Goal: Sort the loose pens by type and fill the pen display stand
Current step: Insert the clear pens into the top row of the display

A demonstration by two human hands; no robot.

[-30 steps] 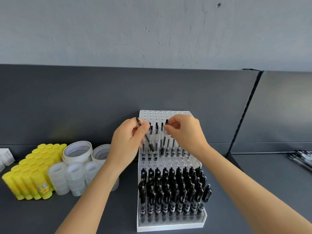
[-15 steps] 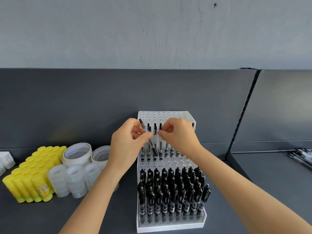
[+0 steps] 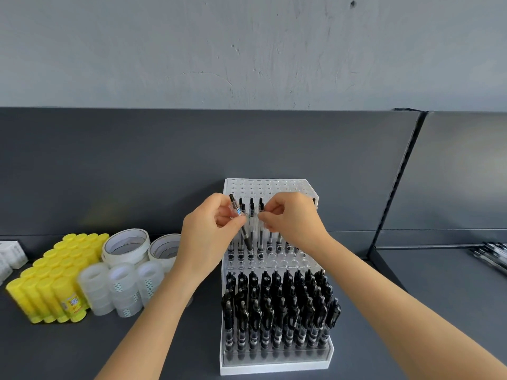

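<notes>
A white, stepped pen display stand (image 3: 274,367) sits on the dark shelf. Black click pens (image 3: 277,305) fill its lower tier. Several clear-barrelled pens (image 3: 260,234) stand in the middle tier; the top tier's holes are bare. My left hand (image 3: 208,239) pinches a clear pen with black ends (image 3: 241,223), held slanted over the middle tier's left side. My right hand (image 3: 293,218) pinches the top of a clear pen (image 3: 256,215) standing in the middle tier. A pile of loose pens (image 3: 491,256) lies at the far right edge.
Yellow glue sticks (image 3: 52,281) are packed at the left, with translucent tape stacks (image 3: 123,289) and two white tape rolls (image 3: 129,246) beside them. White boxes (image 3: 11,256) sit at the left edge. A dark back panel rises behind the shelf.
Both hands drew closer together over the middle tier. My right hand shifted left and lowered its pen into the tier. The left hand's pen stays slanted.
</notes>
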